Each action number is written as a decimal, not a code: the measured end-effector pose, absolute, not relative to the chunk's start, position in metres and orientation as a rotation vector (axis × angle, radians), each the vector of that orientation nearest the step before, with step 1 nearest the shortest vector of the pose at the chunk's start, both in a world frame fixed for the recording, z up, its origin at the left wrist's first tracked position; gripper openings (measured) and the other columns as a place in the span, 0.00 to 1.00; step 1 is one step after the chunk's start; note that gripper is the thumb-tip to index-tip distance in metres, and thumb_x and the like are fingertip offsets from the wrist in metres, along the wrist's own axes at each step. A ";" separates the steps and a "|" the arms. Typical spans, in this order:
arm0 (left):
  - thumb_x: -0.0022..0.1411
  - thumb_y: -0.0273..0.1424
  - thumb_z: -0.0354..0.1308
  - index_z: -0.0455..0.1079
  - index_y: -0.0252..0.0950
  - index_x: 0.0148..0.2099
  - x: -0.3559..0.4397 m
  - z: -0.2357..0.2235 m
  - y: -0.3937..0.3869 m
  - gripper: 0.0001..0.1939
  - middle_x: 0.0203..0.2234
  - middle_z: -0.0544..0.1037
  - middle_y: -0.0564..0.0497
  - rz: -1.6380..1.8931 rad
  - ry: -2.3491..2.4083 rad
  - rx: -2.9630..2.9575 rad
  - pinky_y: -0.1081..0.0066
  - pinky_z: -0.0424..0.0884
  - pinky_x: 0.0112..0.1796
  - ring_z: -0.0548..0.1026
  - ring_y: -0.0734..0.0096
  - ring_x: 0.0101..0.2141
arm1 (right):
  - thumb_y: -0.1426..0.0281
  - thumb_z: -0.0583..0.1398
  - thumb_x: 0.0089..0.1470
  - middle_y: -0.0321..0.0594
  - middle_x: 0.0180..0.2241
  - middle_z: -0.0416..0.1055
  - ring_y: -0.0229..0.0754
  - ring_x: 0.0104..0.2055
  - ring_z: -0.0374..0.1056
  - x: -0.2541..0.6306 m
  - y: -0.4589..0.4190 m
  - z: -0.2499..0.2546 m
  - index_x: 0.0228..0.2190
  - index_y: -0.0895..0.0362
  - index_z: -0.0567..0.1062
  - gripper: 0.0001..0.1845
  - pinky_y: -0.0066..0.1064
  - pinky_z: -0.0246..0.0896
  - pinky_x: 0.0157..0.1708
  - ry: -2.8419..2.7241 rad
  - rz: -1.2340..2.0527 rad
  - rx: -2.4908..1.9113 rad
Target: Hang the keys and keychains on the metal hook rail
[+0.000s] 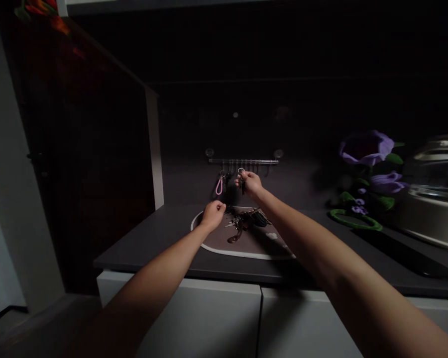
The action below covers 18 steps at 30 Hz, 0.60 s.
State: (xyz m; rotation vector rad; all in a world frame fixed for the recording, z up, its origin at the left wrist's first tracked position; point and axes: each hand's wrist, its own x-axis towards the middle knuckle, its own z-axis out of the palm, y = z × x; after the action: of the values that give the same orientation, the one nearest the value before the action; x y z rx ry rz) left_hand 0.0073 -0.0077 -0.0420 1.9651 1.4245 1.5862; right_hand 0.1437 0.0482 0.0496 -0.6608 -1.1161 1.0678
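The right hand (251, 183) pinches a small bunch of keys (241, 183) between thumb and fingers; the left hand (213, 215), lower and to its left, is curled with thumb against fingers, and whether it grips anything cannot be told. The bunch hangs just below the rack, dark and partly covered by the fingers, with a round metal ring at its top. Above the right hand runs a clear rack (244, 161) with a row of hooks; to its left hangs a pink loop (219, 186) beside other keys. Below both hands, a brown mat (250, 242) with a pale rim bears a dark, tangled pile of keys (242, 221).
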 end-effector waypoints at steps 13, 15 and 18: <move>0.54 0.28 0.53 0.67 0.33 0.24 0.008 -0.043 -0.003 0.08 0.19 0.70 0.53 1.554 1.426 1.941 0.74 0.60 0.29 0.67 0.74 0.24 | 0.71 0.56 0.54 0.31 0.15 0.63 0.28 0.16 0.60 0.123 0.074 0.059 0.21 0.59 0.63 0.12 0.20 0.56 0.16 -1.094 1.115 -0.658; 0.54 0.29 0.53 0.67 0.33 0.24 0.008 -0.043 -0.003 0.08 0.19 0.71 0.53 1.546 1.426 1.947 0.73 0.60 0.29 0.67 0.74 0.24 | 0.71 0.56 0.54 0.31 0.14 0.62 0.28 0.15 0.59 0.121 0.077 0.059 0.20 0.60 0.63 0.12 0.20 0.56 0.15 -1.089 1.125 -0.664; 0.54 0.29 0.52 0.67 0.33 0.25 0.008 -0.043 -0.002 0.08 0.20 0.71 0.53 1.534 1.414 1.956 0.73 0.60 0.29 0.67 0.74 0.24 | 0.72 0.56 0.53 0.32 0.14 0.62 0.28 0.15 0.59 0.117 0.079 0.059 0.19 0.60 0.64 0.13 0.20 0.55 0.15 -1.066 1.131 -0.676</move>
State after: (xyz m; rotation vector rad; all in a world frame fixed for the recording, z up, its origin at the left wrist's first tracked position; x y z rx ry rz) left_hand 0.0080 -0.0023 -0.0434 1.9560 1.4143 1.5344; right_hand 0.1171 0.0794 0.0592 -0.6757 -1.0664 1.1308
